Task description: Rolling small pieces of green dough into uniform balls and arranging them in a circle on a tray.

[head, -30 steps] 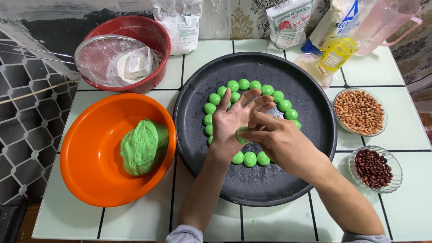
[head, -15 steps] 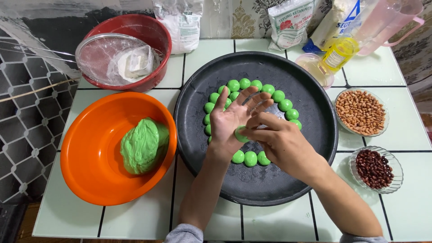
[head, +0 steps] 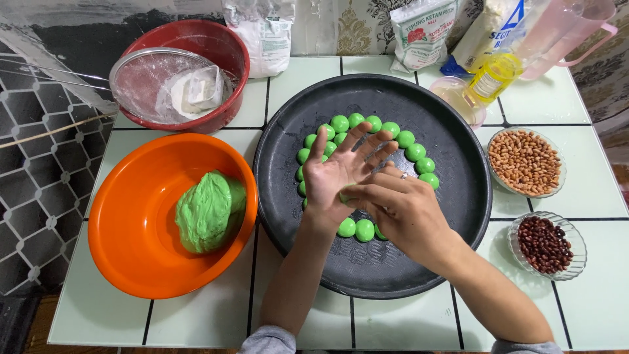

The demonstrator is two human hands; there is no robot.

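Over a round black tray [head: 452,216] on a pale tiled counter [head: 196,321], a person's left hand [head: 337,172] lies palm up with its fingers spread wide, while the right hand [head: 400,208] presses down across it, fingers close together and bent toward the palm. A sliver of green shows between the two hands at the left palm, most likely a small piece of dough [head: 344,196], though the covering fingers hide nearly all of it. A ring of small green dough balls [head: 415,152] lies on the tray beneath and around the hands, curving from the left side over the top to the right, with a few more just below the wrists. To the left of the tray, an orange plastic bowl [head: 124,223] holds a large lump of green dough [head: 208,211]. Behind it stands a red bowl [head: 219,46] with a floured sieve [head: 154,82] resting in it. At the right edge sit a glass dish of pale peanuts [head: 525,162] and, nearer the person, a second dish of dark red beans [head: 545,244].
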